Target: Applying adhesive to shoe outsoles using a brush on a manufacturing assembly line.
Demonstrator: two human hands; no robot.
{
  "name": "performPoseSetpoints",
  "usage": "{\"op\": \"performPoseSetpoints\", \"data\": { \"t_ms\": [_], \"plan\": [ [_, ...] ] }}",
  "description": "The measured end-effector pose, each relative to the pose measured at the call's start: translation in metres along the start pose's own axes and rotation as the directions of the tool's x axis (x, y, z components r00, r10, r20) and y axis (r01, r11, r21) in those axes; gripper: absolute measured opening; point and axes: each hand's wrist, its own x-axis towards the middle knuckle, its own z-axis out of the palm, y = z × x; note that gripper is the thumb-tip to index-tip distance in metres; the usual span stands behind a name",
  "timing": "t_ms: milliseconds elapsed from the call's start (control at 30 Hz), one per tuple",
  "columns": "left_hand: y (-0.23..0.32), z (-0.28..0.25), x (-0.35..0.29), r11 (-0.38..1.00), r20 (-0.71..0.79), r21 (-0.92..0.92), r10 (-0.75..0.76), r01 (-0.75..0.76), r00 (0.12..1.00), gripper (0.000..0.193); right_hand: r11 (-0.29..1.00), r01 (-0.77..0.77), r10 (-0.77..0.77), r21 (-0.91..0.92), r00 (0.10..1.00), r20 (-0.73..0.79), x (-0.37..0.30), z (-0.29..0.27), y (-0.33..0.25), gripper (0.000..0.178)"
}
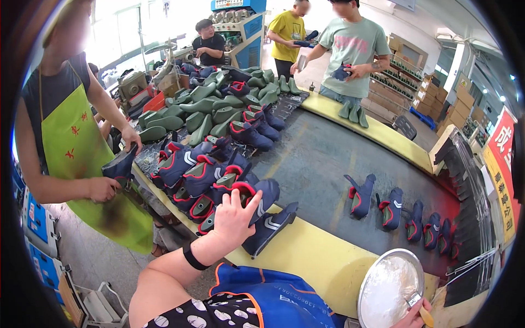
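Note:
My left hand (234,216) reaches forward and grips a navy shoe upper with red lining (257,199), at the near end of a heap of similar uppers (202,169) on the conveyor belt (317,158). Only the fingers of my right hand (414,316) show at the bottom right edge. They hold a small brush with a yellowish handle (420,307) at the rim of a round metal bowl of white paste (389,284). A black band circles my left wrist.
A row of navy uppers (407,213) stands on the belt's right. Green shoe lasts (213,104) pile at the far end. A person in a green apron (82,147) stands left holding a shoe. Three other people work at the back. The belt has yellow edges (311,257).

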Motion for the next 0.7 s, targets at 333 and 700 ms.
{"op": "performPoseSetpoints", "data": {
  "t_ms": [333,700],
  "plan": [
    [0.085,0.005,-0.016,0.724,-0.015,-0.644,0.312,-0.248,0.95,0.091,0.94,-0.28,0.294,0.194,0.955,-0.045,-0.011,0.014,0.002,0.027],
    [0.115,0.091,-0.043,0.774,0.137,-0.567,0.426,-0.282,0.894,0.096,0.946,-0.301,0.311,0.118,0.946,-0.086,-0.016,-0.031,0.039,0.031]
  ]
}}
